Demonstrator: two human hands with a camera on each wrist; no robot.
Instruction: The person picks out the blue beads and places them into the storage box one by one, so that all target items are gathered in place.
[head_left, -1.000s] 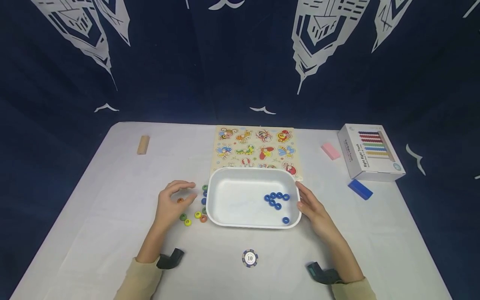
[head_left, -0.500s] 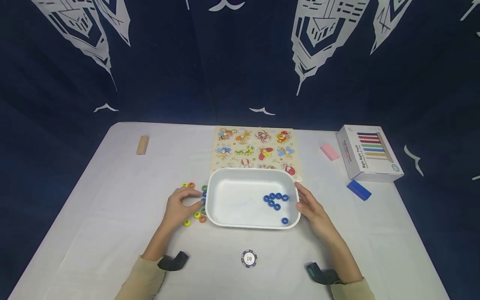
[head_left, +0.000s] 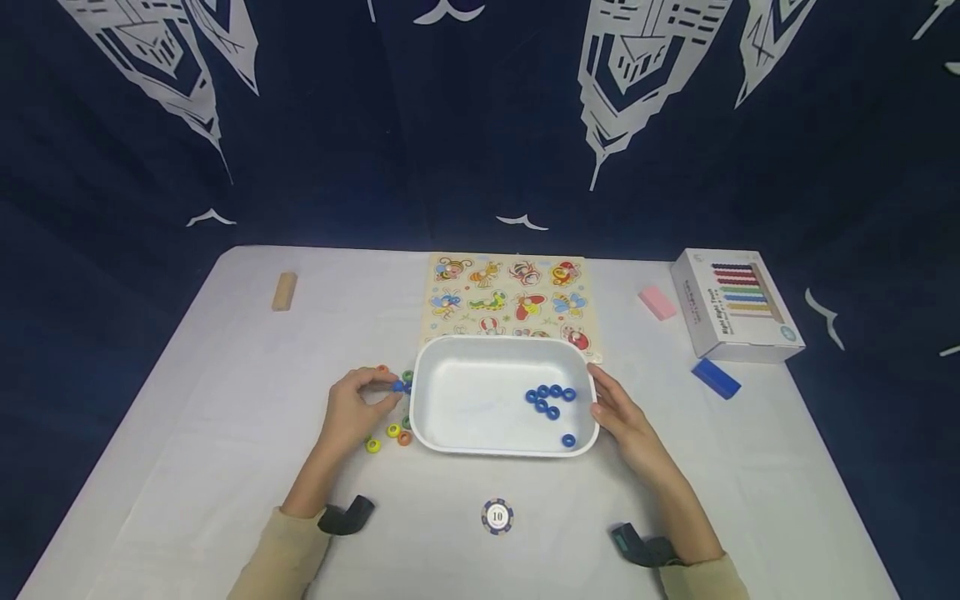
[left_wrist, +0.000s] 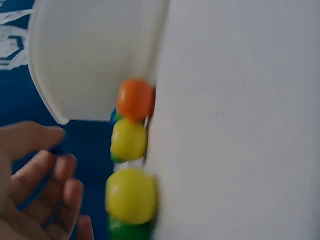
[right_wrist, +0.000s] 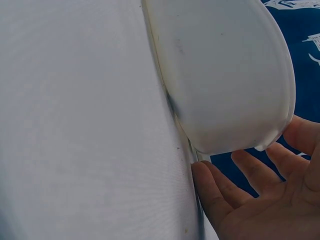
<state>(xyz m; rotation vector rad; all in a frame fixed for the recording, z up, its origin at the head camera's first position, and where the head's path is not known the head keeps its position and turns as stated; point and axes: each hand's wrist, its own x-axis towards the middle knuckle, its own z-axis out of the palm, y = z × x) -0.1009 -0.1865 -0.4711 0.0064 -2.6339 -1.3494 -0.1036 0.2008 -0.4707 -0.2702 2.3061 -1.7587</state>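
Note:
Between thumb and forefinger my left hand [head_left: 348,417] pinches a blue ring bead [head_left: 397,386], just left of a white tray [head_left: 472,408]. The bead shows only as a dark bit between the fingertips in the left wrist view. Near that hand lie a green bead [head_left: 407,376], a yellow bead [head_left: 393,431], an orange bead [head_left: 404,437] and several others, partly covered by the fingers. My right hand [head_left: 630,429] rests against the tray's right end, thumb and fingers touching its side. Several blue beads [head_left: 542,406] lie in the tray's right half.
Behind the tray lies an insect picture board [head_left: 513,292], partly overlapped by it. A poker chip [head_left: 497,517] lies in front. Farther out are a wooden block [head_left: 284,292], a pink block [head_left: 657,302], a blue block [head_left: 716,379] and a white box [head_left: 738,304].
My left hand has moved right to the beads by the tray, closed its thumb and forefinger on a blue bead, and drawn it slightly up and left. The right hand stays at the tray.

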